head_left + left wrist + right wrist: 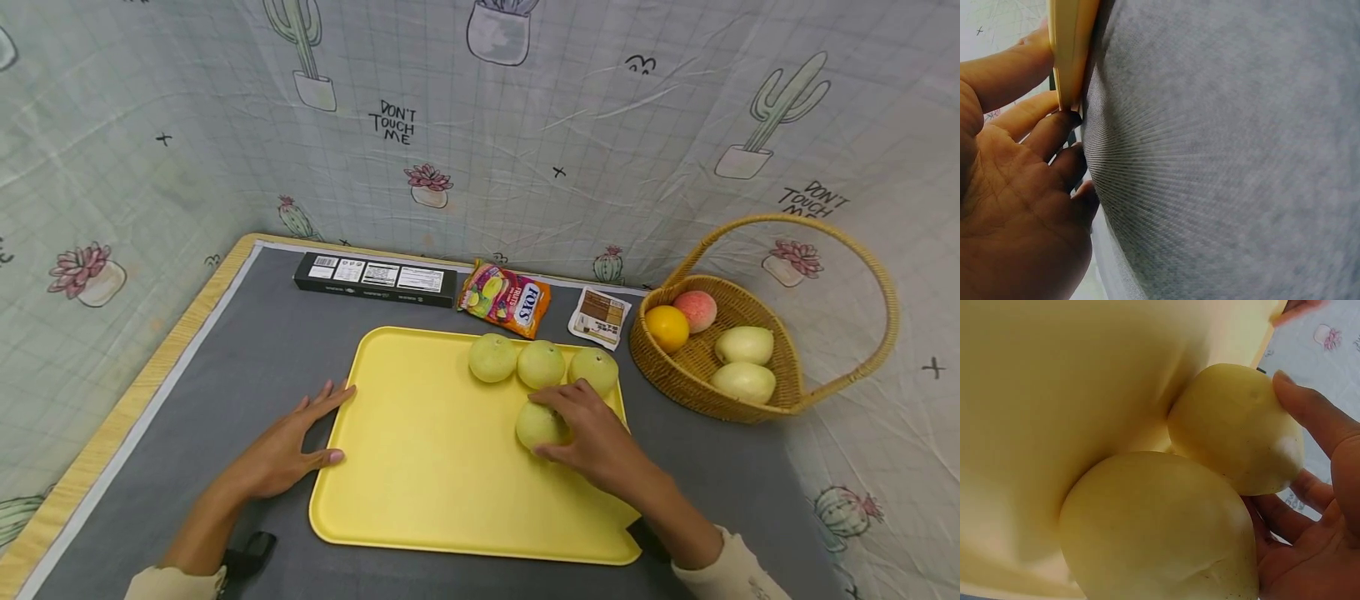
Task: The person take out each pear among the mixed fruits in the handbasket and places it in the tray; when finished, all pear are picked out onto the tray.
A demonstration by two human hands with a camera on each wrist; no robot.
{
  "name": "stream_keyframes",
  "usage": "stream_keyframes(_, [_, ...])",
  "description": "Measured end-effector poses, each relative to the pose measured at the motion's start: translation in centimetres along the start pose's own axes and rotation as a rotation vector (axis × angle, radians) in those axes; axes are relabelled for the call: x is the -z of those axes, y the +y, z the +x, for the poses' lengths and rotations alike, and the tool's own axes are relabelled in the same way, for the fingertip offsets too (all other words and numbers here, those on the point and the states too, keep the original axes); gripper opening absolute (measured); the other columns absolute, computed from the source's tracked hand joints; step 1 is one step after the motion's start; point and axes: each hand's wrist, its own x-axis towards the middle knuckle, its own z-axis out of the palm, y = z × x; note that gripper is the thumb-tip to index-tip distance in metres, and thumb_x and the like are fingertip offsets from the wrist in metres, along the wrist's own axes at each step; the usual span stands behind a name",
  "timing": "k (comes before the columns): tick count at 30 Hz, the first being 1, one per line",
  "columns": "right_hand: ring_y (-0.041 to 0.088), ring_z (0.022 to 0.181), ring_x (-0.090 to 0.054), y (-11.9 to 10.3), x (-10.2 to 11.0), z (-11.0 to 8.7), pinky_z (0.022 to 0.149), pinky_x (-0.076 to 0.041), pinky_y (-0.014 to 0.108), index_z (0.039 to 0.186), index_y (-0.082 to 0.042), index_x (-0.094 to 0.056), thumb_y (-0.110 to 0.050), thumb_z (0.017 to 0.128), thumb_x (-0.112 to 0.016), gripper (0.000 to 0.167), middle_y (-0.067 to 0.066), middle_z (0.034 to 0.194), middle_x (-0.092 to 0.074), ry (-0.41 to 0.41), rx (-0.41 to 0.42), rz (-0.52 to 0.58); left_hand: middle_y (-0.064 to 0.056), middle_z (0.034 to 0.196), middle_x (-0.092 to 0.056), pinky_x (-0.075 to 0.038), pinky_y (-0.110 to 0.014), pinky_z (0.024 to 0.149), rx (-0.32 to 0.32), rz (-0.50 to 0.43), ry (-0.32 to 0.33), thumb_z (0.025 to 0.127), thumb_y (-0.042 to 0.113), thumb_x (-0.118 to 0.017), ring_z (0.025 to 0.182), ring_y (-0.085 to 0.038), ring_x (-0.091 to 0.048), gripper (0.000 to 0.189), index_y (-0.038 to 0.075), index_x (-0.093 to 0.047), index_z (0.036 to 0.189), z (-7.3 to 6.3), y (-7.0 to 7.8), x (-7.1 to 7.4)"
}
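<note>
My right hand [592,437] holds a pale green round fruit [538,427] over the right part of the yellow tray [435,450], thumb on the near side, fingers on the far side. In the right wrist view that fruit [1235,428] is between thumb and fingers, and a second pale fruit [1160,525] lies right beside it, closer to the camera. Three similar fruits [492,358] form a row along the tray's back right edge. At the tray's left rim rests my left hand [281,454], its fingers extended and spread, index and thumb tips touching the rim.
A wicker basket [678,375] with a tall handle stands at the right, holding an orange fruit [667,328], a peach [695,311] and two pale fruits [742,382]. Behind the tray lie a long black box [375,279], a FOX'S sweets bag [504,298] and a small packet [600,317].
</note>
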Motion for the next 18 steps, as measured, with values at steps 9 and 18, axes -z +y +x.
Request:
stream_keyframes(9, [0.017,0.114,-0.056,-0.12,-0.35,0.27,0.095,-0.058,0.043,0.139,-0.02,-0.068,-0.031,0.076,-0.099,0.071,0.0,0.131,-0.071,-0.012,-0.007,-0.014,-0.018,0.177,-0.022,-0.013,-0.08,0.124,-0.014,-0.002,0.0,0.089,0.027,-0.085,0.163,-0.052,-0.013,0.094,0.024,-0.035,0.168,0.07,-0.22,-0.05])
stream_keyframes(18, [0.017,0.113,-0.056,0.02,-0.5,-0.05,0.093,-0.058,0.043,0.139,-0.019,-0.069,-0.033,0.074,-0.099,0.073,-0.001,0.133,-0.071,0.013,0.031,-0.027,-0.018,0.177,-0.022,-0.012,-0.079,0.124,-0.014,-0.01,-0.004,0.089,0.027,-0.085,0.163,-0.052,-0.012,0.094,0.024,-0.035,0.168,0.07,-0.11,0.01])
